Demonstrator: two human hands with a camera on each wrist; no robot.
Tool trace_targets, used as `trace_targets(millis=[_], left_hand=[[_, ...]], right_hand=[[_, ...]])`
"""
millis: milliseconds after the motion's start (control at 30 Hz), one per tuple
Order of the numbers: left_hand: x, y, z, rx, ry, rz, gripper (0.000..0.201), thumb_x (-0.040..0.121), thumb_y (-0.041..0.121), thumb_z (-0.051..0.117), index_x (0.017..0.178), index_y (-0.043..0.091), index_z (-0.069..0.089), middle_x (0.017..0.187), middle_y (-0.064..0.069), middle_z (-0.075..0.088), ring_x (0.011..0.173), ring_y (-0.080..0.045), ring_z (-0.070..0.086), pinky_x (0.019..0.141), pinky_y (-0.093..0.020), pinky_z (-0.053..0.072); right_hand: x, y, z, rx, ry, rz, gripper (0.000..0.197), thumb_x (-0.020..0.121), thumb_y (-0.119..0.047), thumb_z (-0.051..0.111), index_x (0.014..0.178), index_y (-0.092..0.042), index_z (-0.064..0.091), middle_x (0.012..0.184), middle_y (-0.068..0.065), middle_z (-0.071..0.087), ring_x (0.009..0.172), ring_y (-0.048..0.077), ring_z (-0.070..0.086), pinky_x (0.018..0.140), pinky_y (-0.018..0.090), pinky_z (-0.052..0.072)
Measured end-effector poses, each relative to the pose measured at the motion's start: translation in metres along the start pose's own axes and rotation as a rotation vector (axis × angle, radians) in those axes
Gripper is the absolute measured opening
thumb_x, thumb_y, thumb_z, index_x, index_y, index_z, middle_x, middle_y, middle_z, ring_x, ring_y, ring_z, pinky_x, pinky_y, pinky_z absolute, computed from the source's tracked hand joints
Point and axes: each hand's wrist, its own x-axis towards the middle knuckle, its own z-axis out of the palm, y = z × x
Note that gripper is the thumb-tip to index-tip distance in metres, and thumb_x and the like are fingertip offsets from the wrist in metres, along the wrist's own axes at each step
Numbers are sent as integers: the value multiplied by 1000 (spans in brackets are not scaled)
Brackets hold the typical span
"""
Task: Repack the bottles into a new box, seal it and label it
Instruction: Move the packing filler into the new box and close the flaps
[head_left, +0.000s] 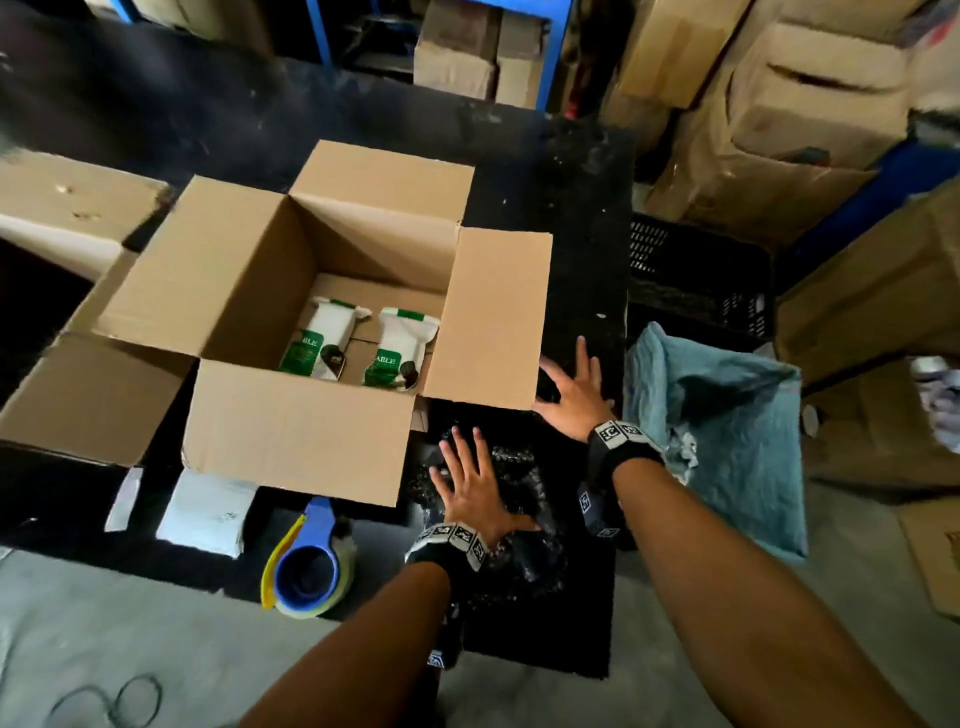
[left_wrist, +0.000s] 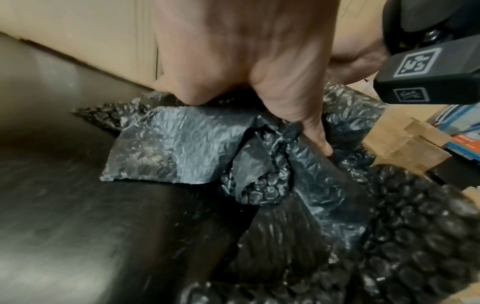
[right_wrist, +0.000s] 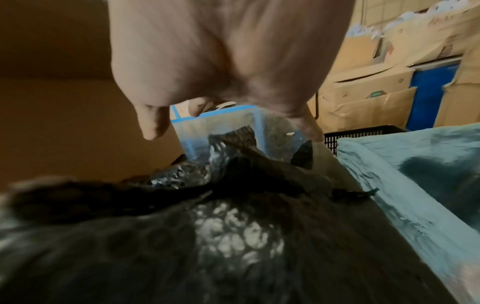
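An open cardboard box stands on the dark table with all its flaps out. Two white and green packs lie side by side on its floor. Right of the box lies a heap of black bubble wrap. My left hand rests flat on the wrap with fingers spread, its thumb touching the plastic. My right hand is spread over the wrap's far end, beside the box's right flap, holding nothing.
A blue and yellow tape dispenser and a white padded pack lie at the table's near edge. A bin with a blue liner and a black crate stand to the right. Cardboard boxes are stacked behind.
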Motion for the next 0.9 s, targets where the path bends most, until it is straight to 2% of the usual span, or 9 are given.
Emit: trace_targets(millis=[133, 267, 333, 433, 500, 567, 700, 800, 900], left_hand=[[17, -7, 1, -43, -92, -8, 158, 57, 66, 83, 147, 15, -36, 156, -18, -34, 147, -35, -22, 120, -56, 2], [31, -5, 2, -22, -70, 76, 141, 72, 57, 79, 150, 3, -25, 164, -18, -7, 151, -38, 3, 123, -47, 7], [37, -1, 5, -19, -49, 114, 120, 86, 47, 70, 150, -5, -18, 164, -20, -7, 151, -36, 6, 125, -40, 5], [45, 0, 10, -160, -44, 79, 86, 93, 23, 60, 151, -10, 5, 161, -25, 12, 150, -33, 18, 122, -31, 12], [50, 0, 14, -240, -23, 51, 64, 91, 15, 58, 147, -4, 35, 146, -24, 46, 137, -33, 45, 115, -32, 31], [58, -4, 23, -281, -5, 25, 47, 89, 13, 59, 134, 1, 55, 126, -21, 62, 119, -35, 61, 105, -36, 45], [49, 0, 14, -361, 25, 107, 37, 82, 4, 60, 117, -5, 63, 111, -25, 67, 105, -40, 66, 96, -43, 52], [40, 2, 9, -384, 63, 191, 36, 80, 2, 62, 115, -2, 63, 107, -23, 69, 101, -40, 67, 92, -44, 54], [43, -5, 22, -365, 117, 290, 42, 78, 4, 63, 119, 2, 63, 108, -20, 70, 101, -38, 67, 91, -45, 54]], right_hand=[[9, 13, 14, 29, -289, 105, 73, 85, -77, 56, 150, -60, 27, 167, -8, -26, 156, 40, -9, 125, 58, 10], [-1, 22, 30, -54, -338, 110, 104, 66, -100, 39, 156, -49, 26, 171, -8, -7, 156, 34, -6, 125, 56, 10], [-6, 24, 39, 16, -332, 97, 113, 60, -102, 37, 156, -43, 29, 171, -4, 4, 156, 33, 2, 125, 52, 15], [-20, 24, 53, 235, -269, 78, 91, 80, -80, 58, 155, -33, 39, 168, 0, 18, 154, 27, 19, 123, 40, 21], [-27, 24, 61, 366, -208, 50, 75, 89, -60, 68, 152, -26, 46, 160, -1, 33, 146, 18, 34, 117, 30, 26], [-33, 23, 67, 481, -155, 55, 66, 87, -51, 74, 144, -25, 54, 143, -8, 48, 132, 11, 46, 113, 28, 32], [-40, 28, 76, 759, -92, 161, 48, 78, -41, 81, 121, -23, 69, 117, -5, 75, 110, 13, 69, 104, 37, 51], [-54, 23, 74, 849, -15, 150, 24, 88, -18, 78, 110, -25, 69, 108, -5, 76, 105, 19, 70, 93, 29, 50], [-77, 14, 64, 918, 47, 140, 27, 94, -10, 71, 111, -26, 58, 99, -14, 67, 93, 7, 64, 83, 17, 48]])
